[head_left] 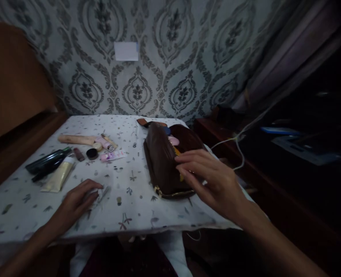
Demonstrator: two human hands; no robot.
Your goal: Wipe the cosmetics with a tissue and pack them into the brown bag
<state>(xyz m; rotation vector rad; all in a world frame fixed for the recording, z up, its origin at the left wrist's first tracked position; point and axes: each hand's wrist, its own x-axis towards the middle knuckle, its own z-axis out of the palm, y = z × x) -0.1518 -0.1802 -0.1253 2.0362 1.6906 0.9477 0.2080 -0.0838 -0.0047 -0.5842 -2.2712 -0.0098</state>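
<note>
Printed tablecloth [141, 209], right hand [216, 177], brown bag [161, 163]

One head-worn camera looks forward and down from the near side of the brown bag [163, 161], with the left hand [82, 194] and right hand [212, 177] at close range and the patterned wall [138, 90] beyond the bag.

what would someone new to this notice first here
Probably the dark brown bag, open on the printed white cloth, with the right hand at its opening. Next, a dark green bottle and a pale tube lying on the left, beyond the left hand. Behind everything, bold patterned wallpaper bears a white rectangle.
</note>
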